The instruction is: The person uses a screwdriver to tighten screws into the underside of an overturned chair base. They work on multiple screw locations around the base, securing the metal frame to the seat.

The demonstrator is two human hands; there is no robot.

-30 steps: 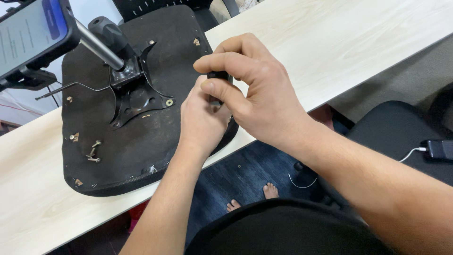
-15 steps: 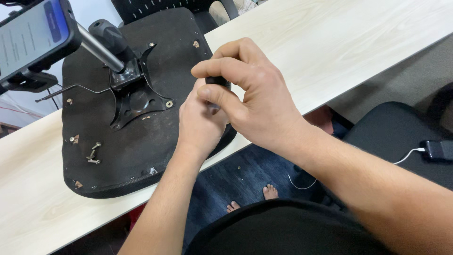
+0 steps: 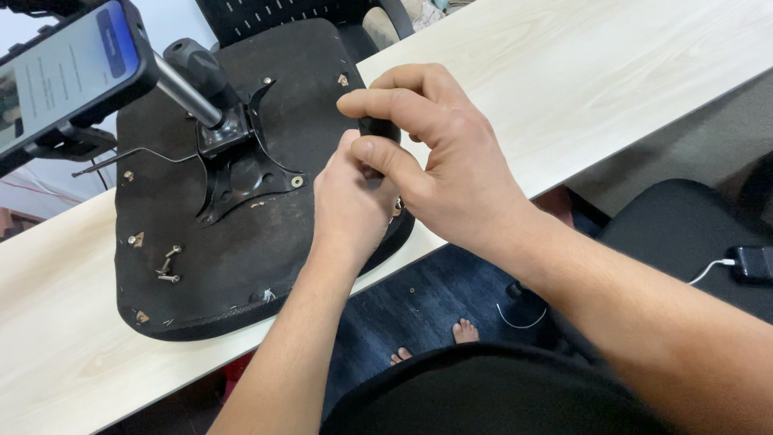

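An upturned black chair seat (image 3: 217,250) lies on a pale wooden table (image 3: 564,72), its metal mounting plate (image 3: 237,161) and gas cylinder (image 3: 189,80) facing up. My right hand (image 3: 435,161) is closed around a black tool handle (image 3: 378,129) held upright at the seat's right edge. My left hand (image 3: 350,209) sits just below it, fingers curled around the tool's lower part, which is hidden. Loose screws (image 3: 167,266) lie on the seat at the left.
A phone (image 3: 64,72) on a holder stands at the upper left. A black chair (image 3: 684,234) with a charging device (image 3: 753,262) and white cable is on the right. Bare feet (image 3: 435,342) show on the floor below the table edge.
Both hands stay at the seat's right edge; my right hand's fingers have shifted slightly around the tool handle, as in a turning grip.
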